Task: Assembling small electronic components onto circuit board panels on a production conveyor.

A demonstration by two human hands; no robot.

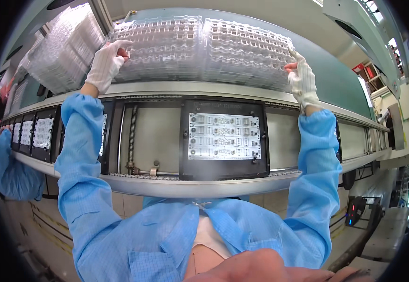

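Two stacks of clear plastic trays, a left stack (159, 54) and a right stack (246, 54), stand side by side beyond the conveyor. My left hand (106, 66), in a white glove with bare fingertips, is closed at the outer left edge of the left stack. At the outer right edge of the right stack, my right hand (302, 79), gloved alike, has its fingers curled against the trays. How many trays each hand grips is hidden. Between my forearms, a black carrier (223, 169) on the conveyor holds a silvery circuit board panel (224, 136).
The conveyor's metal rail (204, 188) runs across in front of me. More clear trays (65, 51) are piled at the far left. Further carriers with boards (43, 133) line the conveyor's left end, near another person's blue sleeve (14, 169). A green surface (329, 70) lies behind the stacks.
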